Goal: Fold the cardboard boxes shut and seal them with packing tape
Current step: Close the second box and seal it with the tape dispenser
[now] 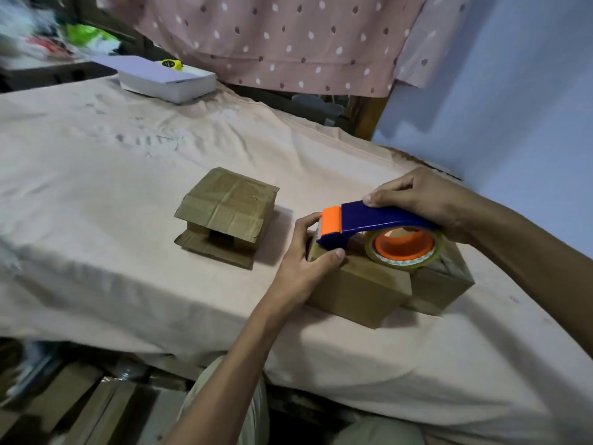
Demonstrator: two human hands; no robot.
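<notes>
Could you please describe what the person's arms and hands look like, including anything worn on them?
Both forearms are bare, with no sleeves in view. The left hand and the right hand carry no gloves, and no rings, watch or bracelets show. The fingernails look short and unpainted.

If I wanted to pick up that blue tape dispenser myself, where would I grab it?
Probably by the long blue handle of the dispenser, coming from above and behind, as the right hand does now. The handle arches over the tape roll, leaving room for fingers. I would stay off the orange front end, where the toothed cutter sits beside the left hand.
</notes>
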